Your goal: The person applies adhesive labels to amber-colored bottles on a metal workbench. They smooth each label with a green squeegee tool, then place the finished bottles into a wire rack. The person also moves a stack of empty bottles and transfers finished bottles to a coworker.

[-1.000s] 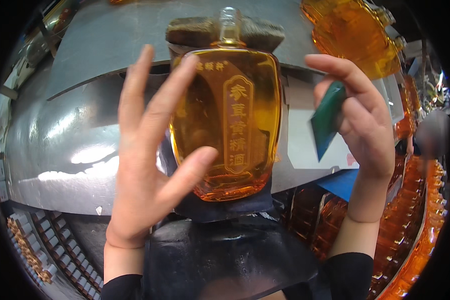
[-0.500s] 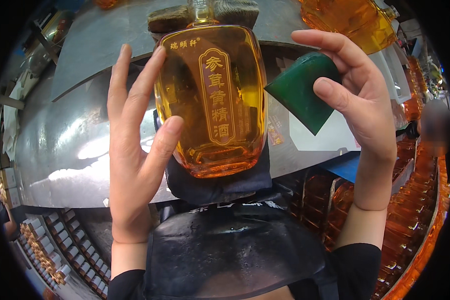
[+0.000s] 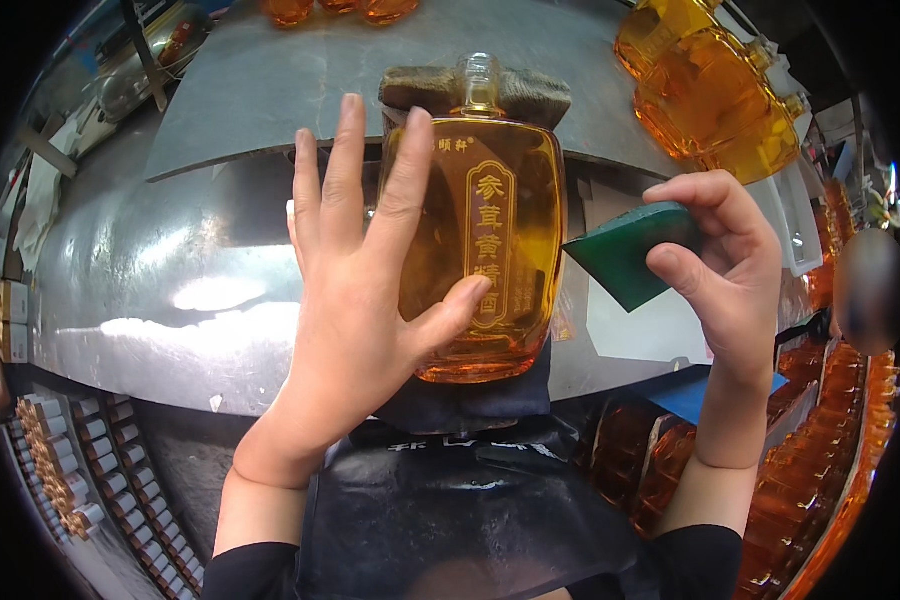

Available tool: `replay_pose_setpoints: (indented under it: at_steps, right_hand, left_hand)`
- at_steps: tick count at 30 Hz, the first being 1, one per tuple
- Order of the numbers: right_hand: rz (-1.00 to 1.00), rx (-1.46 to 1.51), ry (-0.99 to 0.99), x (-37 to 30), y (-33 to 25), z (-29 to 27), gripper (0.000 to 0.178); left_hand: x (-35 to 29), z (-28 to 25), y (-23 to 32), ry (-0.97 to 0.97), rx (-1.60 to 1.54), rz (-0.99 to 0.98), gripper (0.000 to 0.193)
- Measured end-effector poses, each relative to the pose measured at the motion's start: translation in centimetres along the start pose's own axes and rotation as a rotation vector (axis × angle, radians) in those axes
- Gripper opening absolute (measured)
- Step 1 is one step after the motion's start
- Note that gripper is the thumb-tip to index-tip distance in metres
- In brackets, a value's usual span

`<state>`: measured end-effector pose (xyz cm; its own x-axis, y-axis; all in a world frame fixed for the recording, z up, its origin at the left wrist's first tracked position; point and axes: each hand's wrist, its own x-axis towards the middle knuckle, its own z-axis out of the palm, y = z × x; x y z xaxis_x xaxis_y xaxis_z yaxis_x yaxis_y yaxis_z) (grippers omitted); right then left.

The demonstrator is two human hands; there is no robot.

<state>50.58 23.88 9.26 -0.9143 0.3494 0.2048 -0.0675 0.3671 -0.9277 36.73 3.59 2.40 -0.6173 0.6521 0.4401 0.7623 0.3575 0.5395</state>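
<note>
A flat amber glass bottle (image 3: pixel 533 240) with gold lettering lies on its back, its neck pointing away from me. Its neck rests in a notched support (image 3: pixel 417 88), and dark cloth (image 3: pixel 490 397) shows under its base. My left hand (image 3: pixel 355 265) is spread over the bottle's left side, fingers straight and apart, covering part of the lettering; whether it touches the glass I cannot tell. To the right of the bottle, my right hand (image 3: pixel 722 262) pinches a green squeegee-like scraper (image 3: pixel 638 250) between thumb and fingers. One corner of it points at the bottle's right edge.
More amber bottles (image 3: pixel 705 95) lie at the far right of the metal table (image 3: pixel 200 235), and others stand at its far edge. Rows of filled bottles (image 3: pixel 805 450) sit low on the right. White cylinders with tan ends (image 3: pixel 120 470) are racked at lower left. A white sheet (image 3: pixel 635 330) lies beneath the scraper.
My left hand has moved right, from the bottle's left edge to over its face. My right hand still holds the scraper beside the bottle. The whole view has shifted.
</note>
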Motion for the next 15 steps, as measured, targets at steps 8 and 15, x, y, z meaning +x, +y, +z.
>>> replay_pose_setpoints:
  at_steps: [8, 15]
  right_hand:
    - [-0.341, -0.626, -0.186, 2.3, -1.1, 2.1, 0.036]
    - [-0.882, -0.869, -0.043, 7.9, 1.1, 4.2, 0.026]
  left_hand:
    - [0.2, -0.5, -0.6, -0.12, 0.009, -0.012, 0.095]
    - [-1.2, -0.4, -3.1, -0.003, -0.219, -0.095, 0.084]
